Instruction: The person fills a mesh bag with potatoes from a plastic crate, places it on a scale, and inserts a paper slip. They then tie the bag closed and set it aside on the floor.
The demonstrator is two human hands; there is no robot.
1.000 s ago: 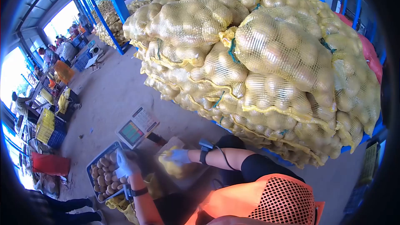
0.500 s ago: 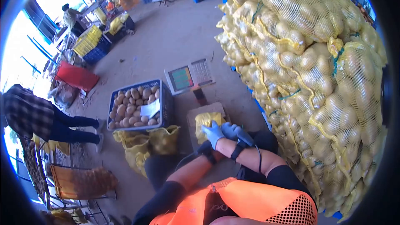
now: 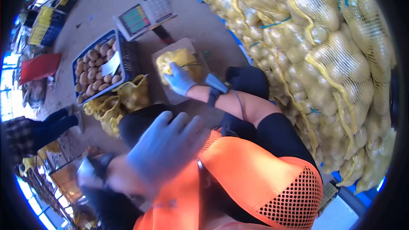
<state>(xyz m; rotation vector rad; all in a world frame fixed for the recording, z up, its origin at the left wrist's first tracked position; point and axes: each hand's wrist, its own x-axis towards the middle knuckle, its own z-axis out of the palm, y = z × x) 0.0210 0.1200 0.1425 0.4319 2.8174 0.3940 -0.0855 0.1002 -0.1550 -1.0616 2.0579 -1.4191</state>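
Observation:
My right hand, in a blue-grey glove, grips the near side of a filled yellow mesh bag. The bag lies on the flat platform of a scale, with a thin dark strand across it. My left hand, gloved the same way and blurred by motion, is raised in front of my orange vest. Its fingers are apart and nothing shows in them. Beyond the bag stands the scale's display and keypad.
A blue crate of potatoes with a white paper stands left of the scale, yellow mesh sacks before it. Stacked potato sacks rise along the right. A person's legs are at the left. A red sack lies farther back.
My left hand has come away from the bag, back towards my chest. My right hand stays at the bag. The view has turned, shifting the scale and crate up and left.

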